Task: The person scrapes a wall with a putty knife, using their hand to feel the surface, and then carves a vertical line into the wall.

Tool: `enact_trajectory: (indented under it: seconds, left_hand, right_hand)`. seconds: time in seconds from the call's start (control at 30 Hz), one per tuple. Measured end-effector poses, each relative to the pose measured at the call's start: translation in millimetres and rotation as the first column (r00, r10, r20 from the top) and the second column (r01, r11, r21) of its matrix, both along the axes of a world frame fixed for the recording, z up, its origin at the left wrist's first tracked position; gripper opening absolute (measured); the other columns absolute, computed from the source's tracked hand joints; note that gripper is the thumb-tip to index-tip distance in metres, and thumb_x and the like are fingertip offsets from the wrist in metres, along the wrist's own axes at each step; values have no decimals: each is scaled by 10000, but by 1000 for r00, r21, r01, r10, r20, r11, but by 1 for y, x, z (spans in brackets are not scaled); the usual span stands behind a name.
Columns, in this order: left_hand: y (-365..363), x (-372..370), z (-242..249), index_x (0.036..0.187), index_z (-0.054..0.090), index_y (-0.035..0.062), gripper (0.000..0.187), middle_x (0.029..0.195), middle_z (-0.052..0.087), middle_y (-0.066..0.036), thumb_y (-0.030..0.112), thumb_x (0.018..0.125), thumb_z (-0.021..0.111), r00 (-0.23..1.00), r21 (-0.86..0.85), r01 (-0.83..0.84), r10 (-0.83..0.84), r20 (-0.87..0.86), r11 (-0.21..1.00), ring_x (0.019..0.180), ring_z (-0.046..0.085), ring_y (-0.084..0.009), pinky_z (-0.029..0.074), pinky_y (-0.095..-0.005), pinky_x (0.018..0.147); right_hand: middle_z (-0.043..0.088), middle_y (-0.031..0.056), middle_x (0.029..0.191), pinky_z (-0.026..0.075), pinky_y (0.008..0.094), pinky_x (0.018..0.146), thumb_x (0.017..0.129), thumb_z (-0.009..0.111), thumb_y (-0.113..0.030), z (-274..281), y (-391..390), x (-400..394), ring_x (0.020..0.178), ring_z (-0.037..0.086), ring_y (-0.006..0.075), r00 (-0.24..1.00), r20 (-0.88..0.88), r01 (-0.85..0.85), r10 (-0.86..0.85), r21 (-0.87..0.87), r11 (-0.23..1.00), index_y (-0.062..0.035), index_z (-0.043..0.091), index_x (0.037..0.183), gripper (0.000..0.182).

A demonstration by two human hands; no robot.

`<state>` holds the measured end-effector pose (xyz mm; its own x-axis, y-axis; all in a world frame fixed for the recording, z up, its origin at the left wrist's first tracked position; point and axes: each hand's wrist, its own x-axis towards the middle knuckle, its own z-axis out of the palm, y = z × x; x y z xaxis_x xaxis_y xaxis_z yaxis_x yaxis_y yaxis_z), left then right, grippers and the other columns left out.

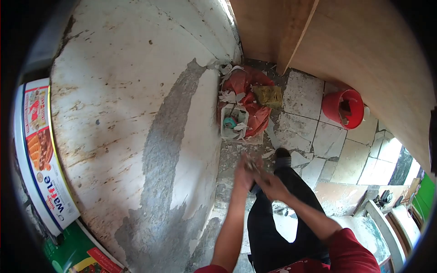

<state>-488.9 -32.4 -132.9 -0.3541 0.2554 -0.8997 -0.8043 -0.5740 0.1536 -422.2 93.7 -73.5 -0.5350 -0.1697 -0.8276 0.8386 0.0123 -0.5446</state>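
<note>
My left hand (243, 172) and my right hand (272, 185) are close together in front of my legs, above the dirty floor. Both look closed around something small and brownish between them, too blurred to name. Beyond my hands, against the wall's foot, stands a whitish square container (235, 122) with a turquoise round thing (230, 122) in it. A crumpled red plastic bag (258, 119) lies around its far and right sides. To my left rises a white wall (109, 109) with a long strip of bare grey plaster (164, 141), its paint flaking at the edges.
A red bucket (332, 108) with scraps inside stands at the right by the wooden panel (364, 50). A yellowish block (268, 96) sits by the bag. Paint flakes litter the cracked floor tiles (328, 139). A waffle sign (45, 154) is at far left.
</note>
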Motion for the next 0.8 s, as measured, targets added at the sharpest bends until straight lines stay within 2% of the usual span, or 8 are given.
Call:
enact_trajectory:
  seconds: [0.07,0.13,0.2,0.3,0.47,0.57,0.7,0.8]
  left_hand:
    - [-25,86,-21,1289,410,-19,429,1259,499,-151,260,970,479,998,-121,61,-59,20,991,1155,518,-310,446,-450,965]
    - [-28,131,14,1276,427,-30,410,1262,505,-156,242,972,471,997,-226,-59,68,34,972,1164,520,-305,443,-448,977]
    - [-44,167,34,1268,429,-41,435,1246,521,-184,260,963,504,995,-218,-89,77,-62,972,1130,540,-290,454,-468,953]
    - [-66,187,61,1233,440,-49,450,1188,553,-169,301,959,507,999,-202,-34,28,-30,979,1111,554,-267,466,-422,946]
    - [-104,195,103,1153,462,-14,393,1092,584,-148,313,947,534,1000,-181,12,-16,-19,983,976,600,-223,504,-370,869]
    - [-121,192,132,1065,481,43,292,989,597,-95,296,940,554,999,-210,-39,33,-36,977,903,598,-183,514,-347,810]
    - [-169,209,163,1040,504,61,257,965,594,-62,300,950,535,972,5,-225,224,-63,974,864,590,-160,505,-316,782]
    - [-174,206,193,1001,546,88,263,889,593,-20,342,965,489,957,-103,-284,274,-99,953,809,580,-132,507,-272,719]
  right_hand:
    - [561,156,623,480,319,496,906,549,-420,10,-18,76,501,584,185,979,-179,-51,100,260,964,-45,425,1349,594]
    - [575,134,652,514,305,519,861,598,-482,-2,-39,160,573,615,171,964,-150,-143,218,400,905,-30,531,1232,588]
    - [574,74,656,524,280,528,820,631,-544,26,-33,170,584,614,148,914,346,-155,211,-181,971,-46,601,1123,584]
    - [544,18,667,498,247,497,864,609,-489,54,-42,184,555,580,111,875,430,-4,222,-451,892,-22,601,984,482]
    - [529,1,683,466,237,483,937,544,-317,94,-77,188,532,546,94,951,292,62,103,-508,859,-35,551,997,288]
    - [529,4,663,442,216,454,951,532,-259,123,-98,182,524,545,86,965,242,36,100,-500,865,-39,506,884,231]
    - [523,10,654,421,217,436,952,529,-265,164,-128,179,502,520,77,988,142,23,61,-524,851,-42,487,881,238]
    - [520,23,636,417,235,437,954,509,-374,188,-137,171,479,501,80,987,105,-52,125,-522,851,-25,507,908,352]
